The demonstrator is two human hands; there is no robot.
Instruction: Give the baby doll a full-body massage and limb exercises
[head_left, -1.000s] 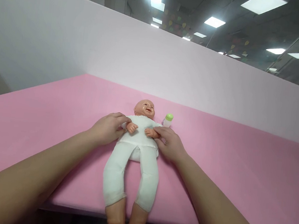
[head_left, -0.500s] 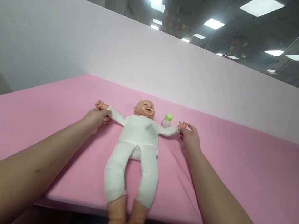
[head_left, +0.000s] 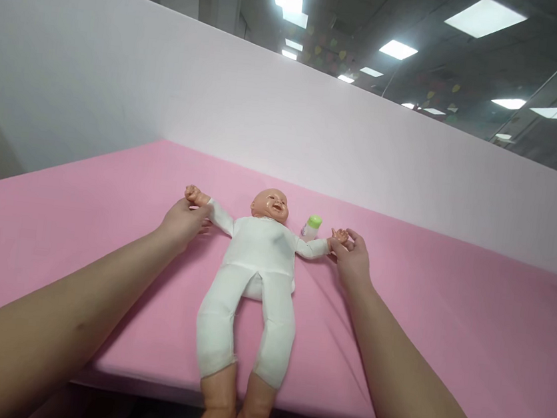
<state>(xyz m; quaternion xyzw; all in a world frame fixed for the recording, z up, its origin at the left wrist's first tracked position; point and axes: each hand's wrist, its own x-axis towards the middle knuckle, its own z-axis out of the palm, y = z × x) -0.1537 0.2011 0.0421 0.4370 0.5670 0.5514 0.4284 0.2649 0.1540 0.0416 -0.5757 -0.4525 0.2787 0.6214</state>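
The doll [head_left: 261, 250] lies on its back on the pink tabletop [head_left: 446, 322], arms spread wide, feet past the near edge. The left hand [head_left: 182, 223] has its grip closed around one wrist; the right hand [head_left: 353, 256] has its grip pinched at the other wrist, thumb against fingers. A bottle [head_left: 311, 228] (green cap, pale body) sits near the doll's head, just beyond the arm in the right hand.
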